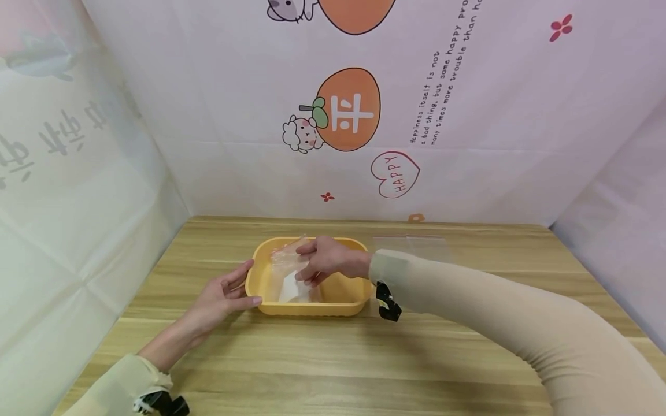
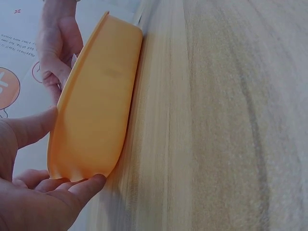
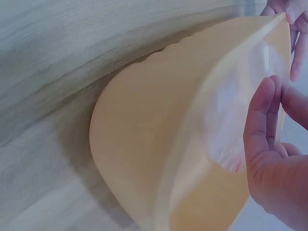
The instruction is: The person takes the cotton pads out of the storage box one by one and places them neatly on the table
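A yellow plastic bin with rounded corners stands on the table. My left hand holds its left end, thumb at the near corner of the rim and fingers round the outer wall; the left wrist view shows the fingertips low on that wall. Inside the bin's left half lies a clear zip bag with a white flat thing showing at its near end. My right hand reaches into the bin from the right and pinches the bag between thumb and fingers. The hand hides part of the bag.
Another clear zip bag lies flat on the wooden table behind the right forearm, which covers part of it. A printed white cloth hangs along the table's back edge, with more cloth at both sides.
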A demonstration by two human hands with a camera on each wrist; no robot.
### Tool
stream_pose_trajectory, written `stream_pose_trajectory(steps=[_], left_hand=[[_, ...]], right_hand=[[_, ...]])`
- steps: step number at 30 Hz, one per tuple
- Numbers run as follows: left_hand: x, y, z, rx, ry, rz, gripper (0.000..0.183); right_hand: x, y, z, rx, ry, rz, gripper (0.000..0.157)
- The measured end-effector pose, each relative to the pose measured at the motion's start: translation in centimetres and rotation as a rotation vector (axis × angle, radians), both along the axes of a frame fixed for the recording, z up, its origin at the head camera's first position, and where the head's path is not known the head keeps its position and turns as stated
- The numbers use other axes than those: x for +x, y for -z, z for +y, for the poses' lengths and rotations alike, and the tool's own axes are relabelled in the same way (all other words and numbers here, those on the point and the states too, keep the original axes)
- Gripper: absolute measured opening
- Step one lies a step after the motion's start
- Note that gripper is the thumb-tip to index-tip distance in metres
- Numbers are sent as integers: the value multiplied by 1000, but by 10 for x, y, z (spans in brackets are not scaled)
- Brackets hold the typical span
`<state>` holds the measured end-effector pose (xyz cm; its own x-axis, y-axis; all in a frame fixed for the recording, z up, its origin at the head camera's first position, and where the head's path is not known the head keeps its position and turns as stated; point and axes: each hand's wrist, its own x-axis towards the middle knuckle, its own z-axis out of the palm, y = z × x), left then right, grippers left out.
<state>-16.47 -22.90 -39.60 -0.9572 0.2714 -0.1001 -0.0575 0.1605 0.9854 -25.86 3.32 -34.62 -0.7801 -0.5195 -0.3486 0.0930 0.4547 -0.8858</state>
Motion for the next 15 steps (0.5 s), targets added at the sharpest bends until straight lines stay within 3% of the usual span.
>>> stream_pose_trajectory(steps=[15], left_hand=[[0, 1, 0, 10, 1, 1, 93]], right_hand=[[3, -32, 23, 2, -21, 55, 77]])
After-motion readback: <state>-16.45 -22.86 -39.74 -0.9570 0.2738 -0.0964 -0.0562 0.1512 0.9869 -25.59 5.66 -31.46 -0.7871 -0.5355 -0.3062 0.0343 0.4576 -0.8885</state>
